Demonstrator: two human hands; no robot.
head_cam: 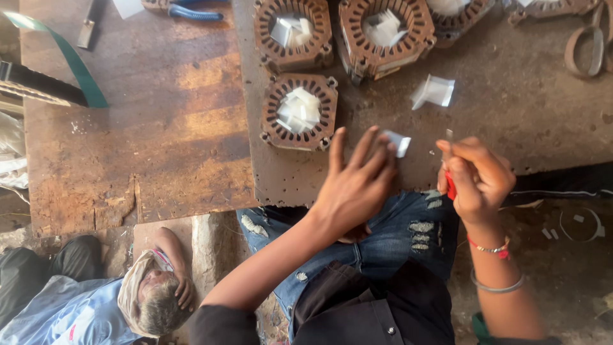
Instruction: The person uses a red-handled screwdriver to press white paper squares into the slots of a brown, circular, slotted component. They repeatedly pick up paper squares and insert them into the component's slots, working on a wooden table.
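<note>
A rusty brown desk (159, 128) fills the upper view, a darker metal sheet (523, 108) lying over its right part. At lower left another person (96, 300) lies on the floor beside it, a hand by the head. On the sheet sit three fully visible rusty stator cores (299, 112), slot openings up, each stuffed with folded white paper slips, which seems to keep the slips within reach; a fourth core (456, 16) is cut off at the top edge. One loose bundle of white slips (434, 91) lies apart to the right of the cores. A green strap (76, 64) crosses the far left, and blue-handled pliers (185, 9) lie at the top. The left hand (354, 185), motion-blurred, has its fingers spread, the tips touching a single small white slip (400, 142) at the sheet's near edge; whether it is pinched I cannot tell. The right hand (476, 179) is clenched on a red-handled tool (450, 182), thin metal tip upward, just right of that slip
</note>
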